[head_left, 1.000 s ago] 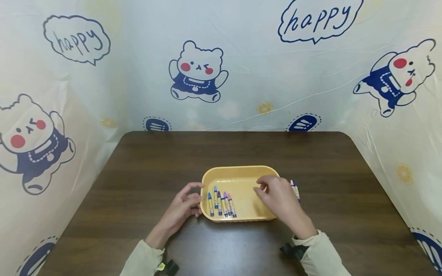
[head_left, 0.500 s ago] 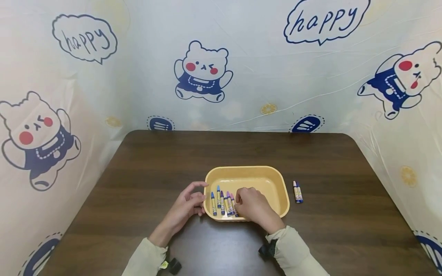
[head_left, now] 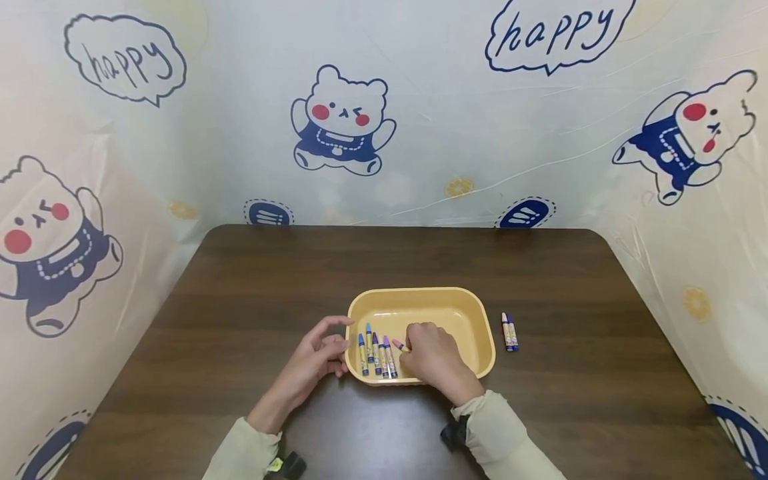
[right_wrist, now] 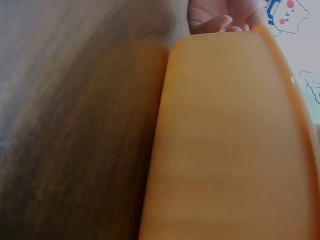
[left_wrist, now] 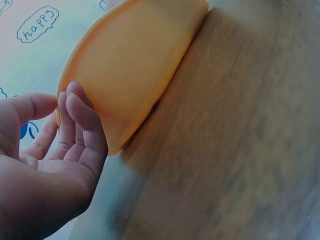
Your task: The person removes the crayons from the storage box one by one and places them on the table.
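A yellow tray (head_left: 420,291) stands on the table. My left hand (head_left: 309,363) rests at its left end, fingers loosely bent; in the left wrist view the left hand's fingertips (left_wrist: 80,102) touch the outer wall near the rim. Inside the tray my right hand (head_left: 438,357) pinches a pink crayon (head_left: 399,345), whose tip points up and left; the rest is hidden by the fingers. To its left several crayons (head_left: 376,353) lie side by side, blue, purple and pink-tipped. The right wrist view shows mostly the tray's front wall (right_wrist: 230,135).
Two more crayons, one pale (head_left: 506,331) and one dark blue (head_left: 512,331), lie on the dark wooden table (head_left: 288,267) right of the tray. A printed cloth (head_left: 420,133) with bears hangs behind and at the sides.
My right hand has moved left from the tray's right side to the crayon row. The rightmost pink crayon is now gripped and tilted away from the row. My left hand stays at the tray.
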`<act>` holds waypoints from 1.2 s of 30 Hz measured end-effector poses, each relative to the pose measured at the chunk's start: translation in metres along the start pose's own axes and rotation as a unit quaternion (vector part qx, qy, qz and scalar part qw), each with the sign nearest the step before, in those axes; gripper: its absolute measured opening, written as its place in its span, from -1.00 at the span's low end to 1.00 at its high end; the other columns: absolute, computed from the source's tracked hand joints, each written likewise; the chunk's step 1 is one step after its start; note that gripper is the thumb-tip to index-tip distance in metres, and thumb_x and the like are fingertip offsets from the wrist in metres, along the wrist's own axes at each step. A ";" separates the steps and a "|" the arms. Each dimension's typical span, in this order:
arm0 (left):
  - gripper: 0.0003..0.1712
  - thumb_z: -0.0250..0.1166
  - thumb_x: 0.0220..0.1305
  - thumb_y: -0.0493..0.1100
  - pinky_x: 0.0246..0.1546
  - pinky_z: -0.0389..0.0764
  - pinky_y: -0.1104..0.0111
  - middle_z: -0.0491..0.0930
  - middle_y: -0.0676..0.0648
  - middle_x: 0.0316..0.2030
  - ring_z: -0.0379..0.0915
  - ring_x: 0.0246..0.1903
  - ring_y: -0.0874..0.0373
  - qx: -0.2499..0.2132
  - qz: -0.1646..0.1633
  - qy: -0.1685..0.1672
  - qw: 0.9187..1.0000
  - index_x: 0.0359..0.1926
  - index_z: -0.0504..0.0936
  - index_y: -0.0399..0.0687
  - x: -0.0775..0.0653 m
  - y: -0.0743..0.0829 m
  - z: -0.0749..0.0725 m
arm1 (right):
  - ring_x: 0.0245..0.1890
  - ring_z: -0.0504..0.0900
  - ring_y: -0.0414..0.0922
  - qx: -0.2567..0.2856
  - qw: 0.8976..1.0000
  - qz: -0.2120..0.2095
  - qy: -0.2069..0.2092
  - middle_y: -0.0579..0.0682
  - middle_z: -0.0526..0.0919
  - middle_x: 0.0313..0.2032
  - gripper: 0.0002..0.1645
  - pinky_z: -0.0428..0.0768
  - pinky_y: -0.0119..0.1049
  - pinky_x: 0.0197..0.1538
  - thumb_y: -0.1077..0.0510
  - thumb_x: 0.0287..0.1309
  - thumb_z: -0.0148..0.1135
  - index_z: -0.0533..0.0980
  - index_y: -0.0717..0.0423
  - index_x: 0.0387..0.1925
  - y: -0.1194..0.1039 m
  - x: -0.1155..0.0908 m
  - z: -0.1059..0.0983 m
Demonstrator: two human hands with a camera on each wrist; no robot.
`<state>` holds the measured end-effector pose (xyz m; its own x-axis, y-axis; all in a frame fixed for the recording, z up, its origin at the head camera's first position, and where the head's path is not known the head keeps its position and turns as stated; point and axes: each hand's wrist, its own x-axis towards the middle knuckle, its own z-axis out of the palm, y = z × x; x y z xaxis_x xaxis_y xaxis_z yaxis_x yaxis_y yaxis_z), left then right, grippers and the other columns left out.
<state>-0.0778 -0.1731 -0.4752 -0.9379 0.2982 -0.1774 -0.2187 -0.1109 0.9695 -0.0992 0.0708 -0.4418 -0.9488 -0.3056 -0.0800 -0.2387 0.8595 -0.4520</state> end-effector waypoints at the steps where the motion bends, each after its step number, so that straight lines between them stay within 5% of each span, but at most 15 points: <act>1: -0.49 0.21 0.43 -0.19 -0.47 0.57 0.37 0.56 -0.13 -0.36 0.52 -0.48 0.10 0.004 0.001 0.000 1.000 0.31 0.29 -0.11 0.000 0.000 0.000 | -0.64 0.35 -0.14 -0.007 1.000 0.001 0.009 -0.10 0.40 -0.65 -0.77 0.29 -0.27 -0.60 0.26 -0.13 0.28 0.40 0.01 -0.69 0.000 0.000 0.000; 21: -0.54 0.22 0.42 -0.14 -0.46 0.59 0.35 0.58 -0.15 -0.36 0.53 -0.46 0.05 0.039 -0.014 0.022 0.999 0.28 0.36 0.03 0.000 0.002 0.001 | -0.64 0.36 -0.18 0.037 0.998 -0.011 0.049 -0.12 0.42 -0.65 -0.68 0.30 -0.34 -0.58 0.15 0.16 0.38 0.48 0.01 -0.65 0.006 0.002 -0.005; 36: -0.54 0.22 0.42 -0.16 -0.46 0.58 0.35 0.55 -0.15 -0.36 0.53 -0.46 0.05 0.038 -0.019 0.021 0.999 0.28 0.36 0.07 -0.001 0.004 0.003 | -0.57 0.44 -0.21 0.064 0.993 -0.004 0.104 -0.14 0.53 -0.58 -0.88 0.43 -0.34 -0.48 0.22 0.05 0.46 0.63 0.09 -0.49 0.023 -0.001 -0.051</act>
<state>-0.0766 -0.1715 -0.4704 -0.9405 0.2597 -0.2189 -0.2341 -0.0286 0.9718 -0.1146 0.1120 -0.4071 -0.9724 -0.2092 0.1031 -0.2305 0.7942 -0.5622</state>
